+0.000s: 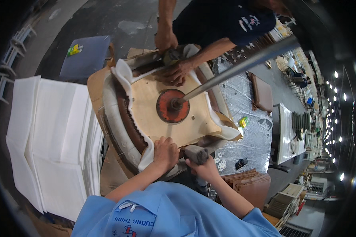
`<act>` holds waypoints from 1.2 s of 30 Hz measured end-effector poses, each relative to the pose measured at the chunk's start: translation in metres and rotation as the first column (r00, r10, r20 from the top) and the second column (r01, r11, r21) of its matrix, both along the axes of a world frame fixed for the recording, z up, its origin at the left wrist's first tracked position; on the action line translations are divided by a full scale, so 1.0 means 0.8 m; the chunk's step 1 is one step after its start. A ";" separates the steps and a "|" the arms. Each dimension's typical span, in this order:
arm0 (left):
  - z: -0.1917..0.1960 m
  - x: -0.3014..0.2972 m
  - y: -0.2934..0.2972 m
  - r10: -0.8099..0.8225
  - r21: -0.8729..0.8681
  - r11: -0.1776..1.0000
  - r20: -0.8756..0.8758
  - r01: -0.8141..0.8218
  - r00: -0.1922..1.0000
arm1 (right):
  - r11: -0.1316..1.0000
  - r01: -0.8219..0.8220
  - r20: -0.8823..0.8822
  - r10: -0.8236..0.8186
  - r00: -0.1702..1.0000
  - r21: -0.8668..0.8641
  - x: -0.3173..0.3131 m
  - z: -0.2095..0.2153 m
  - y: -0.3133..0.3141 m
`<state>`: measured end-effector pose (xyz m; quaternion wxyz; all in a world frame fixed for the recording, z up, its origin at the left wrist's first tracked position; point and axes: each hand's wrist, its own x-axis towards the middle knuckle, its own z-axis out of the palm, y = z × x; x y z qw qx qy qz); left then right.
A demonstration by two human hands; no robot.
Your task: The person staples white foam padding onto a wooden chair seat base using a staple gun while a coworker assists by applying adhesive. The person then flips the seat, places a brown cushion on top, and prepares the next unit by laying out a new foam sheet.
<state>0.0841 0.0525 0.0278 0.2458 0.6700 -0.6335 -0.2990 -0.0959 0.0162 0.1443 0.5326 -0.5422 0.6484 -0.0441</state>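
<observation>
The left hand (165,152) presses its curled fingers onto the white fabric (146,156) at the near edge of the wooden seat base (162,130) on the counter (247,138). The right hand (203,168) has fingers clamped on a grey staple gun (195,153) just beside it. Across, another person's hands (174,69) grip the far edge.

- A dark concrete floor (106,19) spreads across the top of the view.
- Stacked white sheets (55,134) lie at the left.
- A foil-covered workbench (253,130) stands at the right.
- Small ceiling lights (336,118) run in rows along the far right.
- Brown boards (249,181) are piled near the workbench's near edge.
</observation>
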 end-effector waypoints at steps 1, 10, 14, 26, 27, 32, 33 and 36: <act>-0.007 0.003 -0.003 0.010 0.021 1.000 0.055 -0.011 0.998 | 0.997 0.079 0.074 -0.077 0.994 -0.013 -0.011 0.005 0.013; 0.016 -0.056 -0.096 -0.262 -0.064 0.962 0.069 0.266 0.963 | 0.951 0.303 0.222 -0.282 0.933 -0.066 -0.116 0.004 -0.017; 0.010 -0.072 -0.106 -0.255 -0.047 0.964 0.120 0.262 0.960 | 0.979 0.184 0.185 -0.165 0.969 -0.088 -0.117 0.001 -0.045; -0.007 -0.087 -0.109 -0.115 -0.041 0.993 -0.033 0.114 0.993 | 1.000 0.017 0.031 -0.017 0.999 -0.001 -0.087 0.008 -0.101; -0.003 -0.086 -0.110 -0.125 -0.002 0.992 -0.048 0.125 0.991 | 1.000 0.008 0.011 -0.008 1.000 0.008 -0.086 0.006 -0.105; 0.000 -0.087 -0.116 -0.094 -0.013 0.996 -0.100 0.093 0.991 | 0.999 -0.039 -0.065 0.042 0.997 0.035 -0.082 0.005 -0.120; -0.001 -0.087 -0.116 -0.087 -0.016 0.996 -0.103 0.086 0.991 | 0.998 -0.055 -0.058 0.057 0.997 0.021 -0.081 0.005 -0.122; -0.001 -0.090 -0.115 -0.077 -0.052 0.996 -0.084 0.072 0.993 | 0.996 -0.086 -0.063 0.086 0.994 -0.003 -0.078 0.003 -0.125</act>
